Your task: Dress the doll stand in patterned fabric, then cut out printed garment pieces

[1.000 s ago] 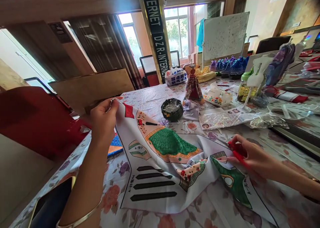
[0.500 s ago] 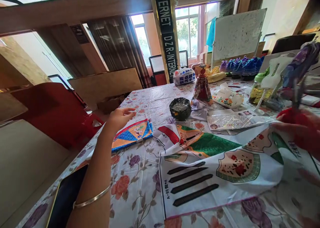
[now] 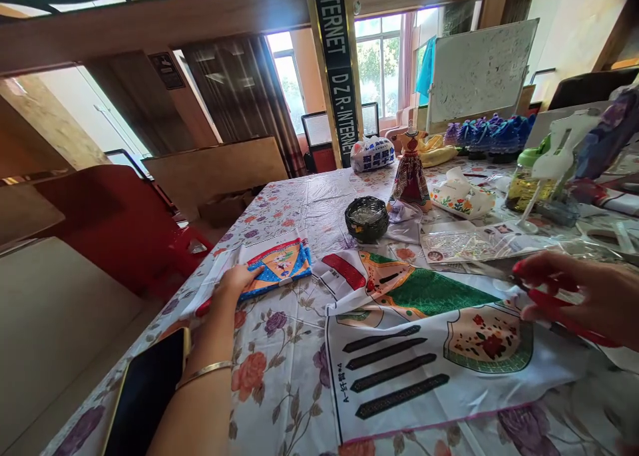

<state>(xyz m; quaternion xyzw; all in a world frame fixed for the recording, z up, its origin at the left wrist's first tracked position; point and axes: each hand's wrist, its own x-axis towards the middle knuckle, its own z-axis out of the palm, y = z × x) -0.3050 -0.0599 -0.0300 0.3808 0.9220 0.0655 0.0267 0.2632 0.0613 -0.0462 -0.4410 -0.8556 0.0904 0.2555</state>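
My left hand (image 3: pixel 238 281) rests on the left part of a folded printed cloth (image 3: pixel 282 267) in blue, orange and red, its visible fingers stretched over it. My right hand (image 3: pixel 592 296) is closed on red-handled scissors (image 3: pixel 552 301), held over the right part of a larger white printed fabric (image 3: pixel 399 389). That fabric carries green, red and black pattern pieces, among them several dark pointed strips. It lies creased, its upper part folded over. The scissor blades are blurred, and I cannot tell whether they touch the cloth.
A dark woven basket (image 3: pixel 367 220) and a doll-like figure in a patterned dress (image 3: pixel 410 176) stand beyond the fabric. Further right are a tissue pack (image 3: pixel 462 193), a clear plastic packet (image 3: pixel 464 243) and a white mannequin form (image 3: pixel 562 143). A phone (image 3: pixel 147 393) lies by my left forearm.
My left hand has come down onto the folded cloth from above it. My right hand with the scissors has moved left and lower, over the white fabric, whose right side has dropped.
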